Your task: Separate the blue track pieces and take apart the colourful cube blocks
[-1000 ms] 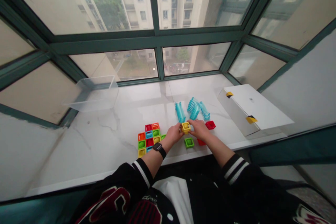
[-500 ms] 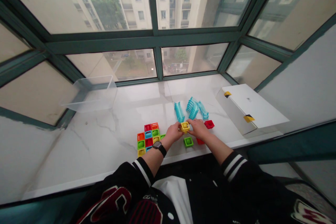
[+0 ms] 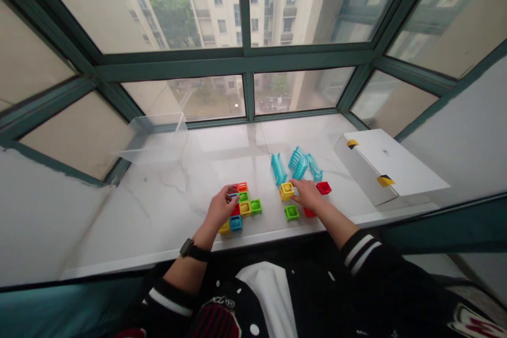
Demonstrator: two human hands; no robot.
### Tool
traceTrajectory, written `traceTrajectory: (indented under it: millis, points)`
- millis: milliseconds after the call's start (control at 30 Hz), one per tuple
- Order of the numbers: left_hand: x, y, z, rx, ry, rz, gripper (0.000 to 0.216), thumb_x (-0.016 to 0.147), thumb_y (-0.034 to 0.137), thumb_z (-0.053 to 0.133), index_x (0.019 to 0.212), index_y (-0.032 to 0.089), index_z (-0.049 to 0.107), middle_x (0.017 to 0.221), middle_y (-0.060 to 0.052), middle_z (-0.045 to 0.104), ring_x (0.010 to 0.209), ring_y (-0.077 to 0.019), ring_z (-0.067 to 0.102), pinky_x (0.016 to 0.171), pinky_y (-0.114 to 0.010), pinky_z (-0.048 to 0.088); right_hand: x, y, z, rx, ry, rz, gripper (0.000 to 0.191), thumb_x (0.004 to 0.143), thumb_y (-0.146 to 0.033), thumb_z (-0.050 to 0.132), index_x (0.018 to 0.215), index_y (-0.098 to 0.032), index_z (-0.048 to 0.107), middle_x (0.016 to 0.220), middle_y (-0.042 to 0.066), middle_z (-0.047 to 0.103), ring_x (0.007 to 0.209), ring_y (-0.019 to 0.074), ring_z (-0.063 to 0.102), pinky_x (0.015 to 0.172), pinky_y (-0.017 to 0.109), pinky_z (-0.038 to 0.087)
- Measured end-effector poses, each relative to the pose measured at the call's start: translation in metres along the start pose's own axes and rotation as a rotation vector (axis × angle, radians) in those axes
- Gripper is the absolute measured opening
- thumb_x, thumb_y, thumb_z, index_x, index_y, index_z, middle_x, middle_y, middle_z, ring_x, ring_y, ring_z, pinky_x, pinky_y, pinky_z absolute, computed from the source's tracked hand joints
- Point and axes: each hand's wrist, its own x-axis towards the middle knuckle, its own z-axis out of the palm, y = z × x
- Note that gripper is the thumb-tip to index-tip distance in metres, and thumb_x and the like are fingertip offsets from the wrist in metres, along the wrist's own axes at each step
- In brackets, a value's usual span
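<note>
My right hand (image 3: 307, 194) grips a yellow toy block (image 3: 287, 191) at its right side. Just in front of that block lies a loose green block (image 3: 292, 213). Over the left part of a flat cluster of coloured blocks (image 3: 245, 208) is my left hand (image 3: 221, 207). Its thumb and fingers are apart and curved around the cluster's upper left, and a blue block shows between them. Whether the fingertips touch the blocks I cannot tell. Red, yellow, green and blue blocks show in the cluster; my hand hides several others.
Clear blue plastic track pieces (image 3: 299, 162) lie behind my right hand. Red blocks (image 3: 324, 188) are beside and under my right forearm. A transparent bin (image 3: 154, 140) stands at the back left, a white box (image 3: 396, 161) at the right. Window frames border the white ledge.
My left hand has left the yellow block and moved left, onto the block cluster. My right hand still holds the yellow block in about the same place. The view has shifted slightly.
</note>
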Motion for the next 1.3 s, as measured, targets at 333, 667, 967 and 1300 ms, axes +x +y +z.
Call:
traceTrajectory:
  millis: [333, 667, 967, 1300]
  points:
    - [-0.051, -0.074, -0.039, 0.002, 0.161, -0.129, 0.039, 0.090, 0.048, 0.060, 0.120, 0.023, 0.065, 0.125, -0.008, 0.071, 0.097, -0.0232, 0.070, 0.078, -0.037, 0.059, -0.004, 0.002, -0.003, 0.028, 0.010, -0.016, 0.063, 0.085, -0.030, 0.079, 0.142, -0.023, 0.056, 0.125, 0.013, 0.073, 0.114, 0.0332, 0.067, 0.095, 0.043, 0.045]
    - [-0.042, -0.074, 0.014, 0.088, 0.251, 0.034, 0.044, 0.093, 0.038, 0.059, 0.133, 0.022, 0.056, 0.131, -0.013, 0.059, 0.126, -0.0297, 0.059, 0.106, -0.051, 0.055, -0.036, 0.020, -0.022, 0.254, 0.380, -0.086, 0.054, 0.092, -0.040, 0.066, 0.141, -0.021, 0.055, 0.124, 0.011, 0.072, 0.114, 0.0312, 0.066, 0.100, 0.050, 0.050]
    - [-0.022, -0.077, 0.040, 0.251, 0.237, -0.035, 0.051, 0.094, 0.034, 0.060, 0.140, 0.015, 0.049, 0.141, -0.019, 0.049, 0.137, -0.0333, 0.049, 0.119, -0.054, 0.043, -0.047, -0.053, -0.038, 0.494, 0.635, -0.299, 0.021, 0.101, -0.024, 0.056, 0.119, -0.025, 0.067, 0.110, 0.007, 0.074, 0.105, 0.0252, 0.068, 0.095, 0.043, 0.054]
    - [-0.026, -0.052, 0.054, 0.368, 0.301, -0.035, 0.052, 0.095, 0.032, 0.058, 0.143, 0.013, 0.047, 0.143, -0.021, 0.049, 0.135, -0.0347, 0.052, 0.113, -0.052, 0.048, -0.026, -0.112, 0.022, 0.421, 0.141, -0.406, 0.031, 0.093, -0.022, 0.069, 0.124, -0.023, 0.070, 0.127, 0.011, 0.069, 0.120, 0.0271, 0.063, 0.106, 0.046, 0.051]
